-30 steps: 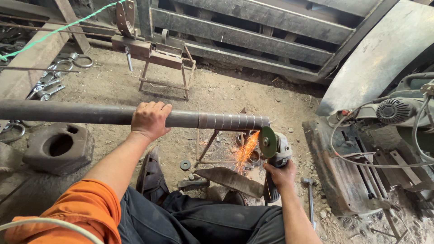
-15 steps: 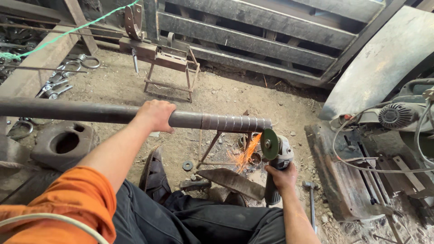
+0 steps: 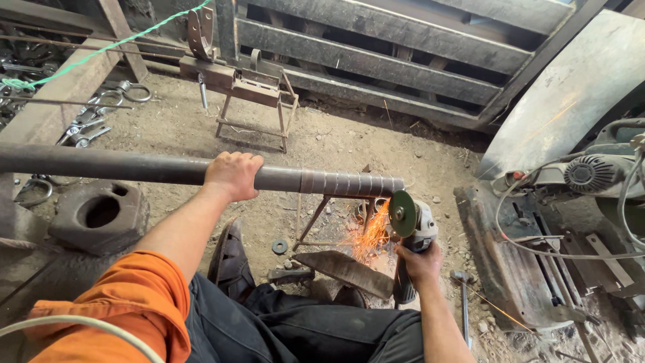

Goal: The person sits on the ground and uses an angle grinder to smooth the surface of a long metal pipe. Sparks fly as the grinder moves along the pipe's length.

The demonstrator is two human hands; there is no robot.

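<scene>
Steel, dark and scaled, fills your head view: the long pipe runs in from the left edge, where its far end is cut off, and stops at a brighter, ring-marked end just left of the grinder disc. Your left hand lies over the top of the pipe with fingers curled down the far side, so the fingertips are hidden; the thumb side faces you. Your right hand is wrapped tight round the body of the angle grinder, and most of its grip is buried in your fist. The green disc stands nearly upright, touching or just beside the pipe's end; orange sparks spray down and left and blur whatever metal sits beneath. A small stand props the pipe from below, its legs partly lost behind the sparks and a flat steel offcut. Your shoe and dark trousers cover the ground close in. Room to the right is tight: a hammer lies just beside your right forearm, and a machine with loose cables crowds the right edge. Ahead, bare dirt stays open up to a rusty metal frame and the slatted wall. To the left, a heavy block with a round hole sits under the pipe.
</scene>
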